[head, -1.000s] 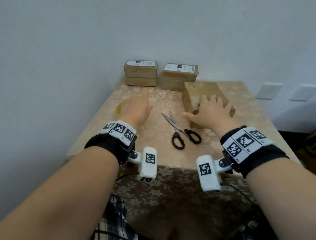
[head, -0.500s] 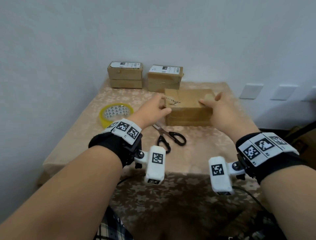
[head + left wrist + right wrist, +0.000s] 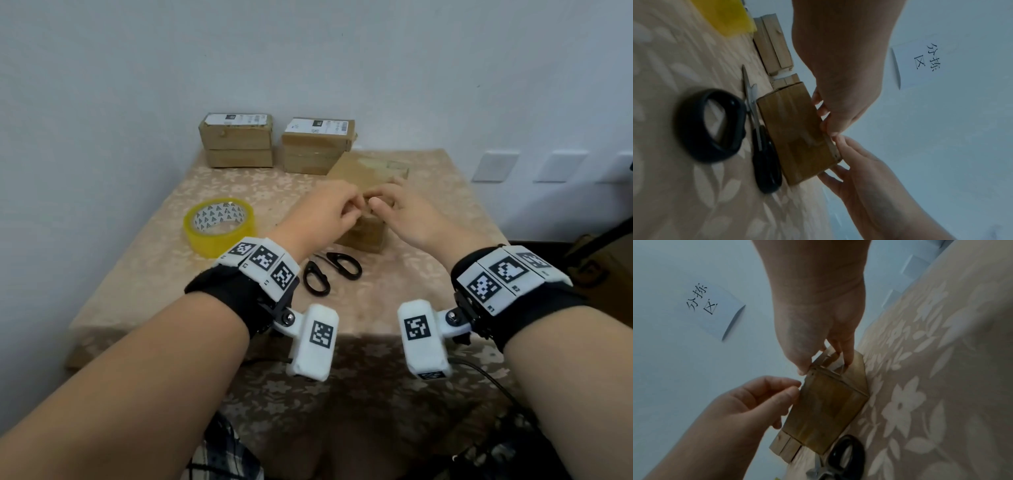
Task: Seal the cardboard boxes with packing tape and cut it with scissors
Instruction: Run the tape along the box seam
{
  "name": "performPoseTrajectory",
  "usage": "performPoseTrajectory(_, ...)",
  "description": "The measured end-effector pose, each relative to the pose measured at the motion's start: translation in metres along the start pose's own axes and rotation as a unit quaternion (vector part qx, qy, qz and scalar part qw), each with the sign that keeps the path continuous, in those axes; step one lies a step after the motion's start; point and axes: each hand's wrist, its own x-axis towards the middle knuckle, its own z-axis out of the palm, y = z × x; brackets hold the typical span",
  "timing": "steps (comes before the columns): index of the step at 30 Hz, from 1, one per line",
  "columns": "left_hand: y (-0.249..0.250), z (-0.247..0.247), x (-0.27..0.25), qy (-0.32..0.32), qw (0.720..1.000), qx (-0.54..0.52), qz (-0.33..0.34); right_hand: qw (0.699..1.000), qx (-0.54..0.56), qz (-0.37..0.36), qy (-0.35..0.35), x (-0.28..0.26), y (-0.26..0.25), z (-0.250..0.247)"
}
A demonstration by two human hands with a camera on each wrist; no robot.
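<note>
A small brown cardboard box (image 3: 364,236) lies in the middle of the table, one short end toward me. Both hands meet on its near top edge. My left hand (image 3: 349,207) has curled fingers on the box's top rim (image 3: 825,128). My right hand (image 3: 380,202) pinches the box end between thumb and forefinger (image 3: 825,365). Black-handled scissors (image 3: 330,272) lie just in front of the box, blades hidden under my left hand. A yellow roll of packing tape (image 3: 219,224) lies flat to the left, untouched.
Two stacks of labelled cardboard boxes (image 3: 236,142) (image 3: 318,145) stand against the back wall. The table (image 3: 144,274) wears a beige flowered cloth and sits in a corner, wall on the left. A paper sign (image 3: 711,311) hangs on the wall.
The box has been turned from lying broadside to end-on toward me. Both hands moved from its two ends to meet at its near top edge.
</note>
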Motion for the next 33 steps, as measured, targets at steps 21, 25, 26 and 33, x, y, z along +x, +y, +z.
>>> performPoseTrajectory(21, -0.015, -0.003, 0.002, -0.016, 0.998, 0.021, -0.051, 0.991, -0.116, 0.064, -0.028, 0.009, -0.023, 0.0)
performPoseTrajectory(25, -0.01, -0.002, 0.002, -0.021, 0.996, 0.02, -0.088, 0.997, 0.051, 0.051, -0.006, -0.001, -0.02, -0.011)
performPoseTrajectory(26, -0.008, -0.001, 0.002, -0.018, 0.995, 0.015, -0.099, 0.998, 0.052, 0.04, -0.012, -0.003, -0.019, -0.014)
performPoseTrajectory(33, 0.005, 0.006, 0.008, -0.016, 0.984, 0.04, -0.175, 0.997, 0.07, 0.013, -0.022, -0.005, -0.012, -0.018)
